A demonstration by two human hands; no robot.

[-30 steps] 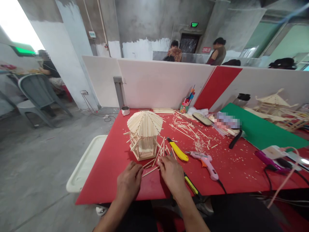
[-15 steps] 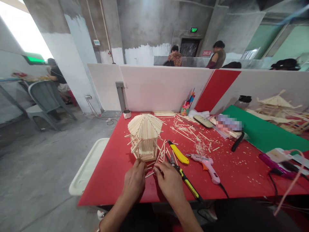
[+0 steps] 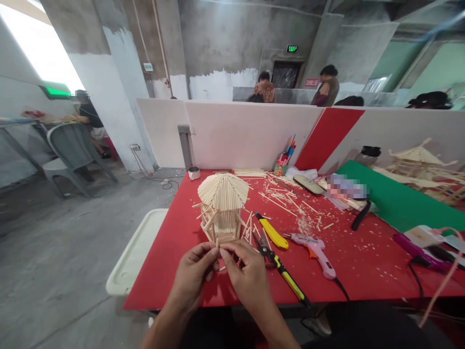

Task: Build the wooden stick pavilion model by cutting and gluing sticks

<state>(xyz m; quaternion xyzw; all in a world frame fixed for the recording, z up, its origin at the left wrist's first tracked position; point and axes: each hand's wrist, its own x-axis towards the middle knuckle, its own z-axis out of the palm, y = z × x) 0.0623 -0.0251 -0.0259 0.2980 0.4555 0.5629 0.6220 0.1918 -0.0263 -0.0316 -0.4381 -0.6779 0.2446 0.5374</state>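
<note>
A white partition (image 3: 250, 135) with a slanting red band ran across the far side of the work place. In front of it lay a red table top (image 3: 156, 286), and on its right side a green sheet (image 3: 395, 194) rested at a slant, with a second wooden model (image 3: 417, 157) near its far edge. The stick house (image 3: 223, 194), with its pointed, many-sided roof, stood upright on the left half of the red top, just beyond the person's hands. The left hand (image 3: 192, 271) and the right hand (image 3: 250, 271) met in front of its base, fingers bent and tips narrowed together around one small piece of wood. To the right of the right hand lay yellow-and-black shears (image 3: 289, 281), their blades spread, with a pink glue gun (image 3: 315, 246) farther right and its nozzle toward a yellow knife (image 3: 274, 233) lying beyond the shears. By the partition stood a cup of pens (image 3: 281, 167), and at the far left corner a roll of tape (image 3: 193, 173). Loose sticks (image 3: 250, 227) lay beside the house, near the shears. Smallest was the short stick (image 3: 217, 242), pinched upright between the fingertips of both hands.
</note>
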